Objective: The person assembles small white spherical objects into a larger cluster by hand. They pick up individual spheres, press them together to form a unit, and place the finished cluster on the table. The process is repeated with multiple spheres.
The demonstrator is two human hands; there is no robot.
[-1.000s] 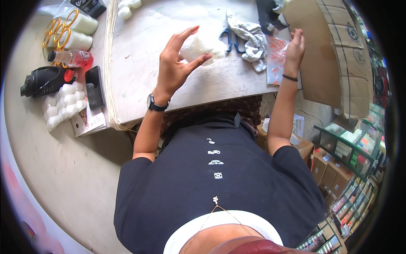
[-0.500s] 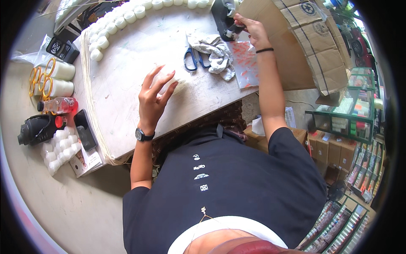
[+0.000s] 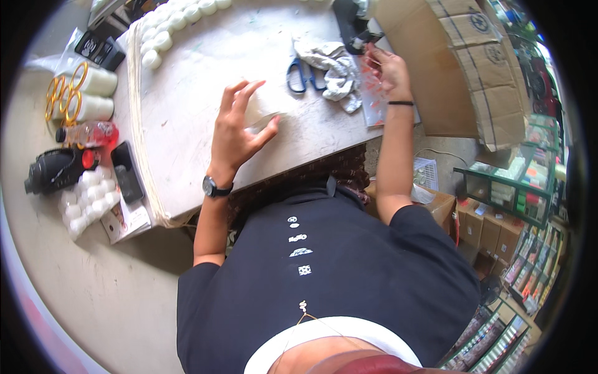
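Observation:
My left hand (image 3: pixel 240 128) is over the table, fingers curved and spread apart, the thumb stretched to the right. A pale, translucent bundle (image 3: pixel 265 109) lies between its fingers and thumb, its outline washed out by glare; I see no firm grip on it. At the table's right side, my right hand (image 3: pixel 389 71) has its fingertips pinched together just below a black tape dispenser (image 3: pixel 352 25). What they pinch is too small to make out. Under that hand lies a clear bag with orange-red print (image 3: pixel 375 109). Blue-handled scissors (image 3: pixel 298 78) and a crumpled patterned cloth (image 3: pixel 339 78) lie between the hands.
Rows of white candle-like cups (image 3: pixel 163 41) line the table's far left. A cord bundle (image 3: pixel 138 118) runs along the left edge, beside a phone (image 3: pixel 128 174), a red-tinted bottle (image 3: pixel 90 134) and gold-handled scissors (image 3: pixel 75 103). An open cardboard box (image 3: pixel 430 81) stands at right.
My right hand has come down and away from the tape dispenser. My left thumb has spread farther from the fingers. The whole view has shifted a little.

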